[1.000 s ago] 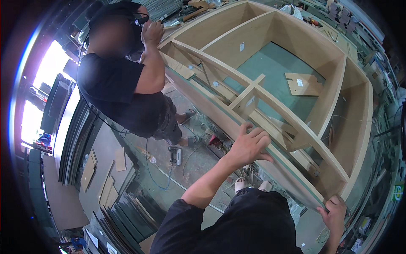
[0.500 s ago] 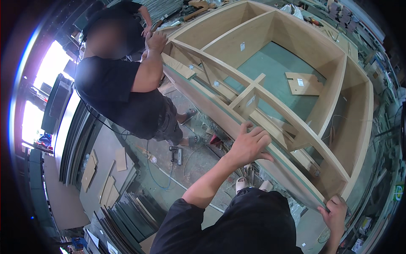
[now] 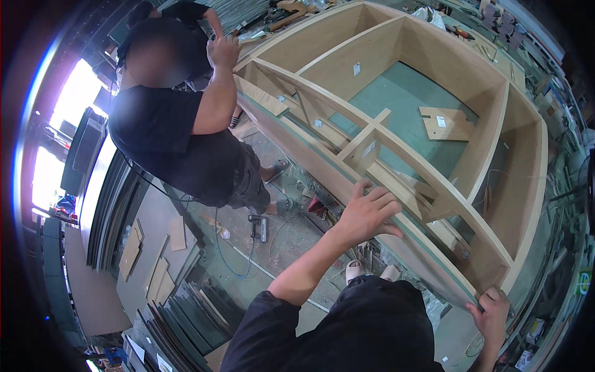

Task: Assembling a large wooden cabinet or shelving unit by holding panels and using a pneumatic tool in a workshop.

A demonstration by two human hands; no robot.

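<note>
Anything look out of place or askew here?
A notched wooden panel lies at a slant inside the wooden frame, out of line with its walls. A tool also sits on the littered floor near a co-worker's feet, arguably an odd spot.

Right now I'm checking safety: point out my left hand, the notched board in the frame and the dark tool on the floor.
Left hand (image 3: 367, 218), head view: its back.
Notched board (image 3: 453, 126), head view: upper face.
Dark tool (image 3: 264, 230), head view: long right-hand part.
</note>
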